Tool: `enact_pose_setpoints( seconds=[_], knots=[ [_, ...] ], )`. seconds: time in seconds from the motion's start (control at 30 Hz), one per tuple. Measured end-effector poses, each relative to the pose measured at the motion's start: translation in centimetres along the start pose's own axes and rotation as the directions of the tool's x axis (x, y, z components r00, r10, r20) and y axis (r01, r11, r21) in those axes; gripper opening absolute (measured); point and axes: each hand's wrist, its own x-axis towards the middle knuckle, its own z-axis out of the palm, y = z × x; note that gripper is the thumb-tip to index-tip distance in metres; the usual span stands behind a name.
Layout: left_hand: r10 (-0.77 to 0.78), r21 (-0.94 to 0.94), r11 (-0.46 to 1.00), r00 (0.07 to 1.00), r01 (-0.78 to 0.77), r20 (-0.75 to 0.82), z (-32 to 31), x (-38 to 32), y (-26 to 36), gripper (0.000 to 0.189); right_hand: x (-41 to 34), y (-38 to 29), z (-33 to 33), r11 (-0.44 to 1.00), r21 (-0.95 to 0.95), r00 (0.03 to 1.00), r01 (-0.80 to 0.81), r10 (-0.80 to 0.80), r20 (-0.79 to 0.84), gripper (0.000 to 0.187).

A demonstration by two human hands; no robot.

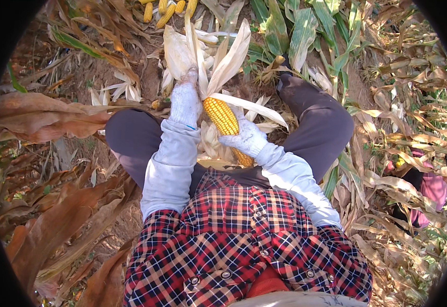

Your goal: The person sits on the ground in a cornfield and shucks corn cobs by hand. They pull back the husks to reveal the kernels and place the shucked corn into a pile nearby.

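A yellow ear of corn (221, 116) lies at a slant between my knees, most of its kernels bare. My right hand (244, 134), in a white knitted glove, is wrapped around its middle. Pale dry husk leaves (227, 63) spread from the ear's far end, and one strip hangs to the right across my right hand's side. My left hand (186, 96), gloved and dirty at the fingers, grips a broad husk leaf (177, 50) beside that end. The fingertips of my left hand are partly hidden by the husk.
Several husked ears of corn (166, 14) lie on the soil at the far edge. Loose husks (125, 89) litter the ground. Dry corn stalks and leaves (47, 115) stand at the left, green leaves (302, 38) at the upper right. A person in pink clothing (432, 190) is partly hidden among the stalks.
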Motion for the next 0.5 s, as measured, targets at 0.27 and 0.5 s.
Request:
enact_pose_setpoints(
  seconds=[0.27,0.5],
  knots=[
    [-0.031,-0.037,0.999,0.999,0.032,0.029,0.8,0.6,1.0,0.044,-0.1,0.5,0.1,0.988,0.153,1.0,-0.005,0.007,-0.01,0.09],
    [0.183,0.42,0.877,0.97,-0.235,0.161,1.5,-0.4,1.6,0.04,-0.1,0.4,-1.1,0.985,-0.148,0.997,-0.083,0.083,-0.01,0.083]
  ],
)
